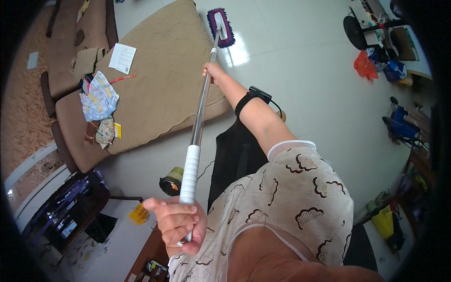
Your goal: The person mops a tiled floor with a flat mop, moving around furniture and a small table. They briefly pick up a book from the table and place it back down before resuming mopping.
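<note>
A flat mop runs from low in the view to the far floor. Its purple microfiber head (230,30) with a white plate lies on the glossy tiles beside a tan-covered cushion. My right hand (212,72) is wrapped around the upper part of the shiny metal pole (199,118), nearer the mop head. Close to my body, my left hand (181,222) holds the handle end, just below the white ribbed grip (190,172). A black strap with a small device (260,93) circles my right forearm.
Left of the pole is a large tan cushion (165,77) bearing a printed paper (122,58) and blue patterned cloth (100,97). A brown sofa (75,123) adjoins it. A small bin (172,181) stands near the handle. At right are a red plastic bag (365,66) and a blue stroller (405,123).
</note>
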`<state>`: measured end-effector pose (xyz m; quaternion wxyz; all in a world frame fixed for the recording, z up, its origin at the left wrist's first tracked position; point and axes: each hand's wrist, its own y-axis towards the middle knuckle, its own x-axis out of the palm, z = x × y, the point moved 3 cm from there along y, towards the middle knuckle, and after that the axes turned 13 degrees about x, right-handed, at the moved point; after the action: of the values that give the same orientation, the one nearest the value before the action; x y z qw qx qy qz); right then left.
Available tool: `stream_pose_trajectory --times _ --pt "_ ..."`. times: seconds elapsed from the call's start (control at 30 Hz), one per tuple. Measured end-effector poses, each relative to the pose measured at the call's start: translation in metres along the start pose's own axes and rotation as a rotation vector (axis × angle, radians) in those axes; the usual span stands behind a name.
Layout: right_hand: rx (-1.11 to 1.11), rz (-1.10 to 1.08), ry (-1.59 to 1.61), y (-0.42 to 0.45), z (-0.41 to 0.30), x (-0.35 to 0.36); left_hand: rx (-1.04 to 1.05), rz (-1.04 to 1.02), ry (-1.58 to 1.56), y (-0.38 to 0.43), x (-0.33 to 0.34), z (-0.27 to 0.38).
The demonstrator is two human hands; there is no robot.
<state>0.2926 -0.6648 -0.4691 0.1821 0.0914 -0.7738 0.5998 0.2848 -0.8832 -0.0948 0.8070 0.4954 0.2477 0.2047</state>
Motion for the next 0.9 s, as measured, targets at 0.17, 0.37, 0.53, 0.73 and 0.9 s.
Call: stream_pose_trajectory --times 0.17,0.37,0.53,0.73,0.9 --pt "-0.047 -0.143 0.068 -0.062 0.042 0.006 0.059 0.130 -0.109 0.063 -0.025 0.022" --pt "0.077 -0.173 0.180 -0.142 0.131 0.014 -0.065 -0.120 -0.397 0.138 -0.062 0.042" --pt "0.101 -0.189 0.178 -0.131 0.118 0.024 -0.026 0.026 -0.302 0.126 -0.063 0.038" --pt "0.034 -0.061 -0.024 -0.063 0.057 0.015 0.079 0.241 -0.174 0.054 -0.015 0.038" --pt "0.123 -0.134 -0.410 -0.028 0.033 0.024 0.163 0.360 -0.080 0.037 -0.002 0.029"
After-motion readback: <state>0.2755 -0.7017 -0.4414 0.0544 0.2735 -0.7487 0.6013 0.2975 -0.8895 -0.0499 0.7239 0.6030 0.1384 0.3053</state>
